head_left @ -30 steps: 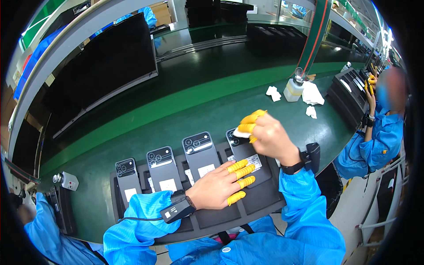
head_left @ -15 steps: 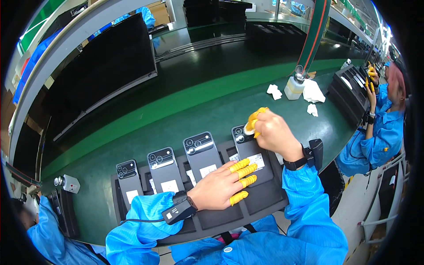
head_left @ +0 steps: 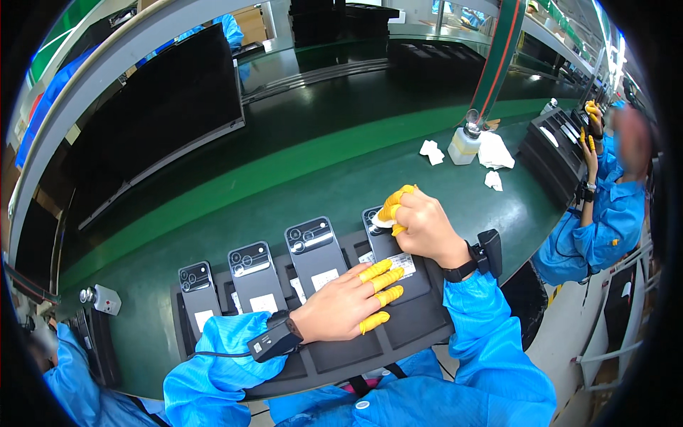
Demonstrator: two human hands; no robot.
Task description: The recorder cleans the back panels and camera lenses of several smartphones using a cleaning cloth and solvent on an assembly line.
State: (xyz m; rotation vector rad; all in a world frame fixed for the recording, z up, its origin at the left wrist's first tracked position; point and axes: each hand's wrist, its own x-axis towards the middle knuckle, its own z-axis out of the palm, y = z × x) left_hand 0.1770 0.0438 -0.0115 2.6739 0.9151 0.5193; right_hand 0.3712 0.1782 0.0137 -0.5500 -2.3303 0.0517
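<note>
green bench [head_left: 171, 235] bears a tray [head_left: 352, 354] of four phones [head_left: 309, 257]. right hand [head_left: 421, 222], pinching a wipe [head_left: 383, 223], has slid slightly down the tray's rightmost phone [head_left: 409, 282]; left hand [head_left: 338, 306] lies spread.

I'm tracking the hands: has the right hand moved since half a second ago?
Yes. Judged against the bottle, the right hand has shifted slightly left and down the picture.

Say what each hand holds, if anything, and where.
Right hand: white wipe, in the fingertips; they hide the gripped part. Left hand: palm down, no hold visible.
</note>
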